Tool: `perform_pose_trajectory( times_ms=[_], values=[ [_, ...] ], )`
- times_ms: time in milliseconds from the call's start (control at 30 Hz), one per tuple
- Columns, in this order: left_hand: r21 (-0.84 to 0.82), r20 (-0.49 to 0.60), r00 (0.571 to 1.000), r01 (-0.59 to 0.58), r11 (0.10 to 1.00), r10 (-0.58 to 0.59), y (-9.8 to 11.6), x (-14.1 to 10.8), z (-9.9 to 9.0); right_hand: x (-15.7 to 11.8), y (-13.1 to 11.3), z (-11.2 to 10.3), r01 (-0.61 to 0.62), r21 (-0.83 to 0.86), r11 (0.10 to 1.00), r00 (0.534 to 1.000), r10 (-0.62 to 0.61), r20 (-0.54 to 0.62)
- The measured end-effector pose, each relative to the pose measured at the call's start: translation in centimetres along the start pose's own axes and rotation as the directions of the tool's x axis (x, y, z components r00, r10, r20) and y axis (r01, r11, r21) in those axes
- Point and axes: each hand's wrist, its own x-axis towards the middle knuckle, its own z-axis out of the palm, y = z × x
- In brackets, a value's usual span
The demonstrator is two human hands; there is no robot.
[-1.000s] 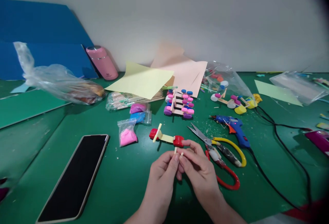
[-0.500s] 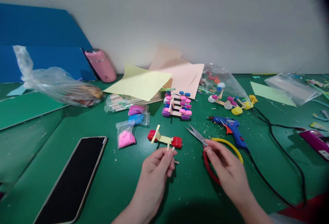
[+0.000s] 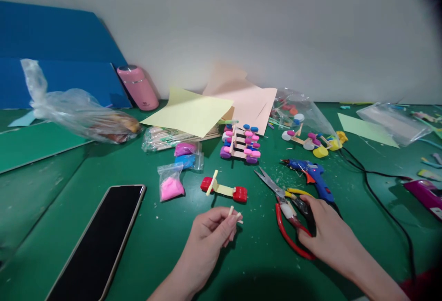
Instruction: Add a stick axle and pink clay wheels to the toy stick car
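My left hand (image 3: pixel 214 239) is closed, pinching small pale wooden sticks (image 3: pixel 236 214) between thumb and fingers. In front of it on the green table lies a pale stick piece with red ends (image 3: pixel 224 190) and a short stick standing across it. My right hand (image 3: pixel 326 227) has its thumb and fingers around the handles of the scissors (image 3: pixel 271 181), one red and one yellow. Their blades point away to the left, slightly apart. Dark and white parts show between the handles, and I cannot make them out fully. Just beyond lies a blue glue gun (image 3: pixel 314 174).
Left stands a phone-like black slab (image 3: pixel 100 241), lying flat. Bags of pink clay (image 3: pixel 171 187) and blue clay (image 3: pixel 186 160) lie ahead. Colourful stick models (image 3: pixel 241 144), paper sheets (image 3: pixel 189 110) and a pink flask (image 3: pixel 138 88) are further back. A black cord (image 3: pixel 390 218) runs along the right.
My right hand has moved right and down to the scissors' handles, uncovering their middle. My left hand has drawn slightly nearer with the sticks, away from the red-ended piece.
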Motion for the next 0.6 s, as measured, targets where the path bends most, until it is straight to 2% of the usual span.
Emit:
perform_pose_trajectory(
  times_ms=[133, 333, 467, 533, 600],
  values=[
    [-0.020, -0.017, 1.000, 0.025, 1.000, -0.025, -0.1, 0.1, 0.0, 0.3, 0.2, -0.4, -0.024, 0.030, 0.999, 0.999, 0.023, 0.048],
    [-0.164, -0.003, 0.998, 0.066, 0.984, -0.067, 0.0, 0.3, 0.0, -1.3, -0.1, -1.2, -0.032, 0.174, 0.984, 0.995, 0.015, 0.096],
    [-0.265, 0.029, 0.997, 0.071, 0.962, -0.065, 0.1, 0.4, 0.0, -2.3, -0.8, -1.8, 0.048, 0.337, 0.940, 0.983, -0.104, 0.149],
    [-0.307, 0.032, 0.997, 0.070, 0.949, -0.063, 0.1, 0.4, -0.1, -2.6, -1.6, -2.1, 0.105, 0.419, 0.902, 0.969, -0.187, 0.159],
    [-0.338, 0.032, 0.998, 0.070, 0.939, -0.063, 0.1, 0.5, -0.2, -2.7, -2.9, -2.5, 0.106, 0.475, 0.874, 0.961, -0.214, 0.178]
  ],
)
